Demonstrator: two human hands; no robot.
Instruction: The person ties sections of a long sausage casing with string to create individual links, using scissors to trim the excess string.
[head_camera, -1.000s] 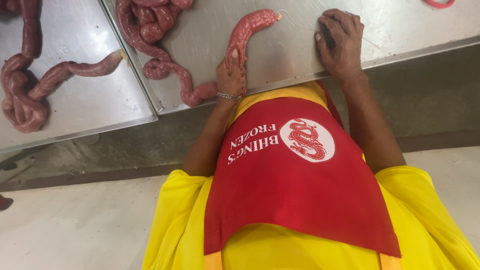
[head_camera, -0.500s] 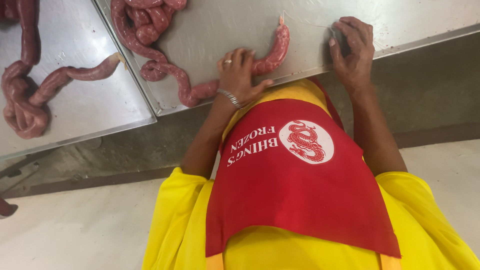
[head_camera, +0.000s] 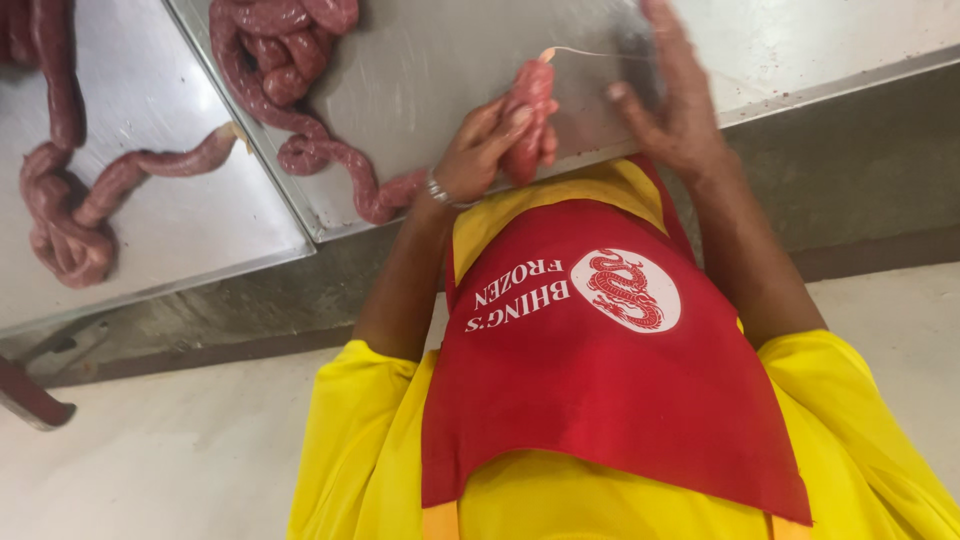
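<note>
The sausage rope (head_camera: 330, 160) is a mottled reddish-pink, its tied end (head_camera: 530, 100) the same shade with a pale, thin string (head_camera: 590, 52), possibly off-white. The tables (head_camera: 430, 70) are dull silver-grey steel. The apron (head_camera: 600, 370) is red with a white round emblem, over a bright yellow shirt (head_camera: 370, 450). The floor (head_camera: 150, 470) is cream.

Sausage coils (head_camera: 290, 60) on steel table (head_camera: 440, 60)
</note>
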